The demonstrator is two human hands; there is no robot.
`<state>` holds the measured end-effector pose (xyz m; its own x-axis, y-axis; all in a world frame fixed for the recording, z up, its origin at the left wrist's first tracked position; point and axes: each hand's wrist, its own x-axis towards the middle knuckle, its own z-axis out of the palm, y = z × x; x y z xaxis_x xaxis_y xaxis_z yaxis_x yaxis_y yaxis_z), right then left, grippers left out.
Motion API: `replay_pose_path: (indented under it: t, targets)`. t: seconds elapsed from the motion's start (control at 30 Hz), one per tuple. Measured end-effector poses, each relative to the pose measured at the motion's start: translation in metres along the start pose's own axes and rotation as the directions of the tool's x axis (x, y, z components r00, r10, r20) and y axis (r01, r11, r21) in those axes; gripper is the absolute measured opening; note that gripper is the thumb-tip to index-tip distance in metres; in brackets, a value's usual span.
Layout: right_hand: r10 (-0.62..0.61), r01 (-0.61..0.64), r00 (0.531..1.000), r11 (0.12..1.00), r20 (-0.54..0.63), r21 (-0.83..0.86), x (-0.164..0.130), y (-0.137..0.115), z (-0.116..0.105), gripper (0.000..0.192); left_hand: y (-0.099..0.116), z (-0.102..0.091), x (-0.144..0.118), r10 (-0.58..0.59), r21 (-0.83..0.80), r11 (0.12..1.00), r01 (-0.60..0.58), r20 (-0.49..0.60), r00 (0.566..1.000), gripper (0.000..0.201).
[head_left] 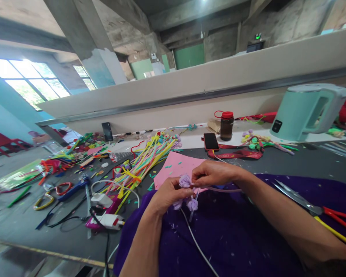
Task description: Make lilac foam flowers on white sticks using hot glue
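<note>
A small cluster of lilac pipe-cleaner flowers (185,181) is held up over the dark purple cloth on my lap. My left hand (167,195) is closed, thumb and fingers pinching the cluster from the left. A second fuzzy bloom (192,204) hangs below those fingertips. From the right, my right hand (215,173) pinches at the same cluster, its fingertips close to the left ones; the exact bit between them is hidden. A thin pale stem (225,190) runs rightward beneath my right wrist. Behind both hands lies a pink sheet (173,169).
Red-and-yellow-handled scissors (314,207) lie at right on the purple cloth (233,231). Left are pipe cleaners (150,154), a power strip (103,221), cables and pliers (57,190). Behind stand a phone (211,142), a bottle (226,127) and a mint kettle (302,111). A white cable crosses my lap.
</note>
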<state>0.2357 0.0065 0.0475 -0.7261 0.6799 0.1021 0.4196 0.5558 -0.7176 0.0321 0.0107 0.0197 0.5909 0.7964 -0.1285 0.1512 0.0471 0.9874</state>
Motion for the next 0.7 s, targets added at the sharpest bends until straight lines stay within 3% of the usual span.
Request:
replay_pose_path:
  t: [0.2, 0.37, 0.53, 0.7]
  targets:
    - [0.033, -0.034, 0.999, 0.998, -0.03, -0.05, 0.002, 0.001, 0.001, 0.014, -0.003, 0.001, 0.004, -0.035, -0.057, 0.998, 0.034, -0.006, 0.999, 0.026]
    - [0.049, -0.062, 0.994, 0.989, -0.099, -0.133, 0.002, 0.003, 0.0, 0.014, -0.01, 0.004, 0.008, -0.015, -0.099, 0.995, 0.013, -0.021, 1.0, 0.016]
    - [0.07, -0.085, 0.989, 0.99, -0.128, -0.112, 0.002, 0.004, 0.001, 0.015, -0.011, 0.01, 0.01, -0.024, -0.103, 0.995, 0.016, -0.069, 0.997, 0.022]
    - [0.068, -0.078, 0.989, 0.994, -0.127, -0.073, 0.004, -0.002, 0.004, 0.012, -0.014, 0.013, 0.012, 0.011, -0.039, 0.999, -0.016, -0.124, 0.992, 0.013]
